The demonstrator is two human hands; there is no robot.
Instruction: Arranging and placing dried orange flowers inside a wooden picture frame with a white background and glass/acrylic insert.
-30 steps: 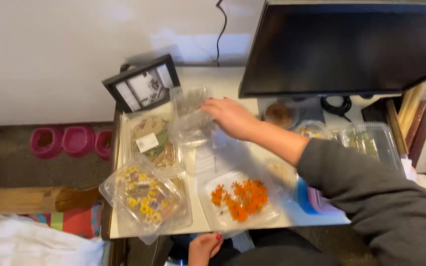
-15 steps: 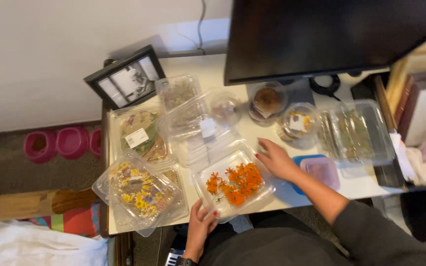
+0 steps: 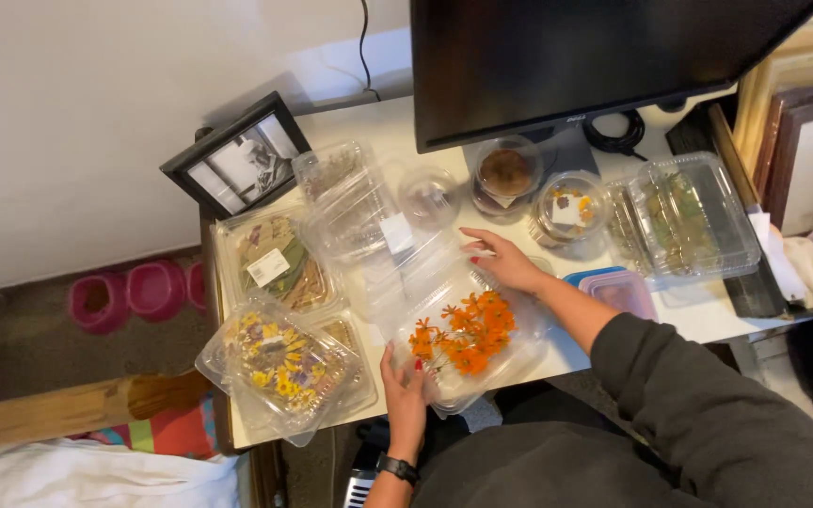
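Both hands on clamshell (image 3: 468, 339) edges

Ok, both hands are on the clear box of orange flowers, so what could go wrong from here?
The clear box of orange flowers overhangs the table's front edge where the left hand grips it, so it could tip off. The right hand sits close to stacked empty clear containers and may knock them. The loose flowers could spill.

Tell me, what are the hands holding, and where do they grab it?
Both hold the clear plastic box of orange flowers. The left hand grips its near front edge; the right hand rests on its far edge.
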